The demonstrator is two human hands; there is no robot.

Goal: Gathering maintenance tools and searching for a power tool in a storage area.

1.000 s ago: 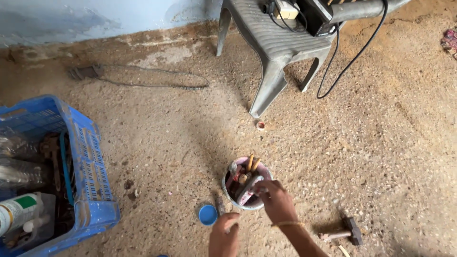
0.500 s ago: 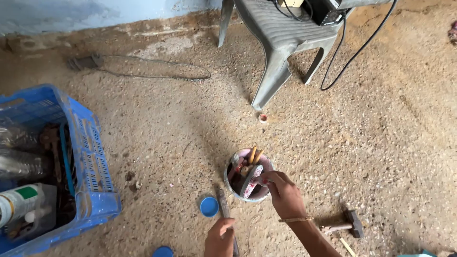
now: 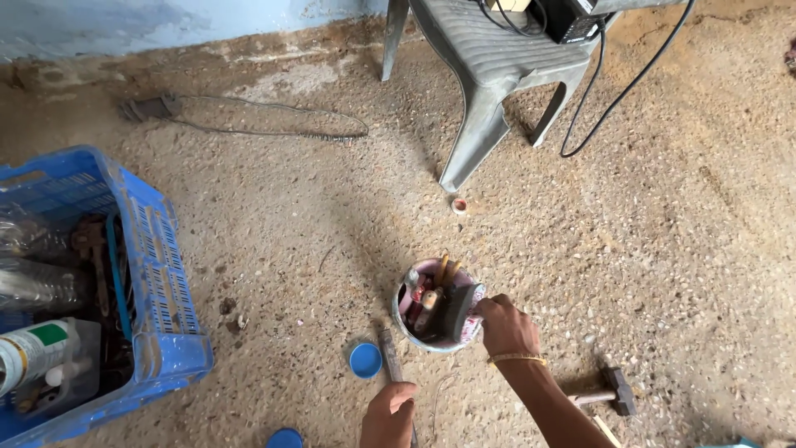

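Observation:
A small round tub (image 3: 414, 328) full of tools stands on the gritty floor at bottom centre. My right hand (image 3: 506, 325) is at the tub's right rim, fingers closed on a dark flat tool (image 3: 460, 311) that leans in the tub. My left hand (image 3: 388, 415) is at the bottom edge, closed around the handle of a long thin metal tool (image 3: 390, 355) that points up toward the tub. A blue round lid (image 3: 366, 360) lies just left of that tool.
A blue plastic crate (image 3: 162, 274) with bottles and metal parts fills the left side. A grey plastic chair (image 3: 489, 75) with a black cable (image 3: 618, 99) stands at the top. A hammer (image 3: 609, 392) lies at bottom right, a small cap (image 3: 458, 205) near the chair leg, a cord (image 3: 265, 129) by the wall.
The view has shifted slightly. My right hand has moved from above the tub to its right rim and taken hold of the dark flat tool. My left hand stays low on its tool.

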